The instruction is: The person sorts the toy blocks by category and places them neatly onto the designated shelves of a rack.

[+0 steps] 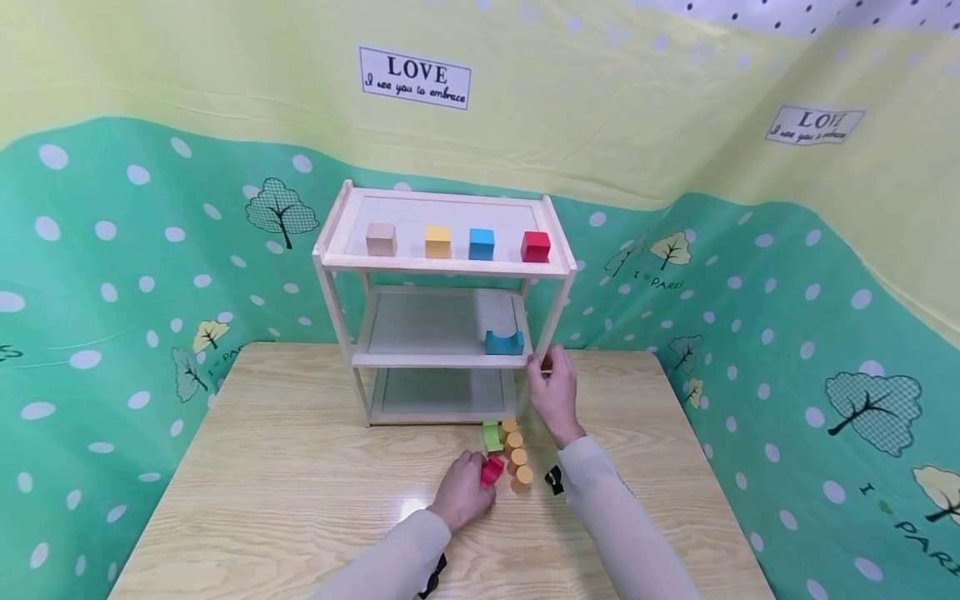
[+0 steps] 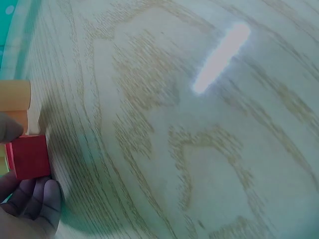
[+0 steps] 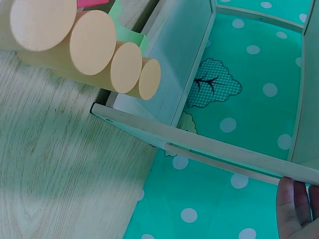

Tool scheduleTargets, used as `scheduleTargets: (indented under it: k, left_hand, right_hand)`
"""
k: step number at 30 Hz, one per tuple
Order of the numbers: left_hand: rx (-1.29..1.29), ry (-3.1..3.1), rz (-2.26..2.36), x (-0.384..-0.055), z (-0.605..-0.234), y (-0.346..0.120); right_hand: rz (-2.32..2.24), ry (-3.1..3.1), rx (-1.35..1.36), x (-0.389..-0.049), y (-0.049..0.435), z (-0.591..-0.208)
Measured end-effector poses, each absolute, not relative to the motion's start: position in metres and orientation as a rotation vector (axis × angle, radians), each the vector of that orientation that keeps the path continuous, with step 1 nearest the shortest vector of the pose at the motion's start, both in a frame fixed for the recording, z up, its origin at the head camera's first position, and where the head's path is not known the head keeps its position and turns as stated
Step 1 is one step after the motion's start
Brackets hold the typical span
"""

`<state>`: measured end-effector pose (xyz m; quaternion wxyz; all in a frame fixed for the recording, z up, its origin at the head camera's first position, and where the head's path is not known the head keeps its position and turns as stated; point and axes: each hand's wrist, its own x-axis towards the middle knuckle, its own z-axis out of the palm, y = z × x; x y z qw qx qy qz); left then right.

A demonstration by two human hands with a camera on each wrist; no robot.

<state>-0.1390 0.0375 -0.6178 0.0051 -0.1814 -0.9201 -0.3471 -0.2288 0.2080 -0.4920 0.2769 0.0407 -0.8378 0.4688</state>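
My left hand [image 1: 463,492] pinches a small red block [image 1: 491,471] low over the table, thumb on one side and fingers on the other; in the left wrist view the red block [image 2: 31,157] shows a flat square face. Beside it, a row of several wooden cylinders [image 1: 518,458] stands next to a light green curved block [image 1: 491,436], in front of the shelf. My right hand [image 1: 555,396] holds the right front post of the white wooden shelf [image 1: 438,362] at middle-tier height. In the right wrist view its fingertips [image 3: 285,186] meet the post's edge.
Plain, yellow, blue and red cubes [image 1: 481,244] line the shelf's top tier. A blue block with a curved notch [image 1: 504,343] sits at the right of the middle tier. Patterned green and yellow cloth [image 1: 172,208] hangs behind and beside the wood-grain table [image 1: 300,483].
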Motion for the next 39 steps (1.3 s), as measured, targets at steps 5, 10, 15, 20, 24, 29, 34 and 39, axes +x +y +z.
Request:
scheduleTargets:
  k: [5, 10, 15, 20, 24, 29, 34, 39]
  left_hand:
    - [-0.556, -2.907, -1.106, -0.139, -0.616, 0.030]
    - [-0.555, -2.918, -1.084, -0.139, -0.617, 0.024]
    - [-0.535, -2.926, -1.039, -0.141, -0.619, 0.022]
    - [-0.534, -2.933, -1.002, -0.142, -0.618, 0.025]
    - [-0.527, -2.941, -0.941, -0.143, -0.620, 0.027]
    - [-0.523, -2.943, -0.882, -0.144, -0.622, 0.028]
    - [-0.523, -2.936, -0.865, -0.144, -0.623, 0.028]
    - [-0.536, -2.917, -0.848, -0.144, -0.623, 0.027]
  right_hand:
    - [1.272, -2.258, 0.100, -0.228, 0.207, -0.491]
    - [1.267, -2.264, 0.093, -0.227, 0.207, -0.491]
    - [1.258, -2.266, 0.100, -0.228, 0.208, -0.492]
    - [1.261, -2.262, 0.106, -0.227, 0.207, -0.492]
    - [1.260, -2.259, 0.108, -0.227, 0.207, -0.492]
    - [1.262, -2.265, 0.102, -0.227, 0.208, -0.492]
    - [1.278, -2.270, 0.097, -0.227, 0.208, -0.492]
    - [1.276, -2.269, 0.095, -0.227, 0.208, -0.493]
